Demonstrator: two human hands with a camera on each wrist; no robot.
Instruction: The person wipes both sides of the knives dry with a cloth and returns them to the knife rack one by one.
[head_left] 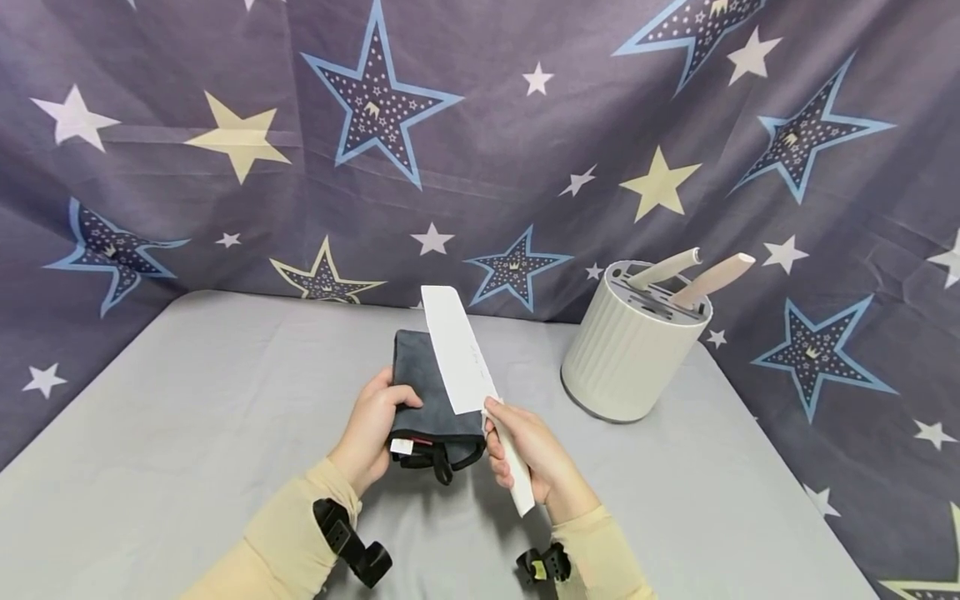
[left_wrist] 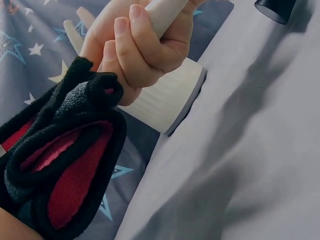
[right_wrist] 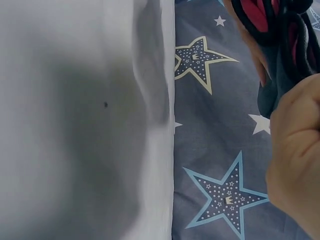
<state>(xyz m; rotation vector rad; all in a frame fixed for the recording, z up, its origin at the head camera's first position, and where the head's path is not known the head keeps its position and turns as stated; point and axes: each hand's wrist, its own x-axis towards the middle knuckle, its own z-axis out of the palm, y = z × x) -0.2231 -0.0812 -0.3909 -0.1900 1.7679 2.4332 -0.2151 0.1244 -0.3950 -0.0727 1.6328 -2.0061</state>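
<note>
My right hand [head_left: 528, 450] grips the white handle of a cleaver [head_left: 459, 350], whose broad white blade points up and away, overlapping a folded dark grey cloth [head_left: 420, 367]. The left hand [head_left: 375, 421] holds that cloth from its left side, thumb on top and the other fingers hidden beneath. Black edging and a white tag show at the cloth's near end. In the left wrist view the cloth's folds [left_wrist: 80, 185] reveal a red inner side, and the right hand [left_wrist: 145, 45] is curled around the handle. The right wrist view catches part of the right hand [right_wrist: 297, 150] beside the cloth [right_wrist: 270, 90].
A ribbed cream knife block [head_left: 633, 350] stands at the back right of the grey-white table [head_left: 187, 417], with two handles, one cream [head_left: 667, 268] and one pinkish [head_left: 712, 281], sticking out of its slotted top. A star-patterned curtain [head_left: 480, 167] hangs behind the table.
</note>
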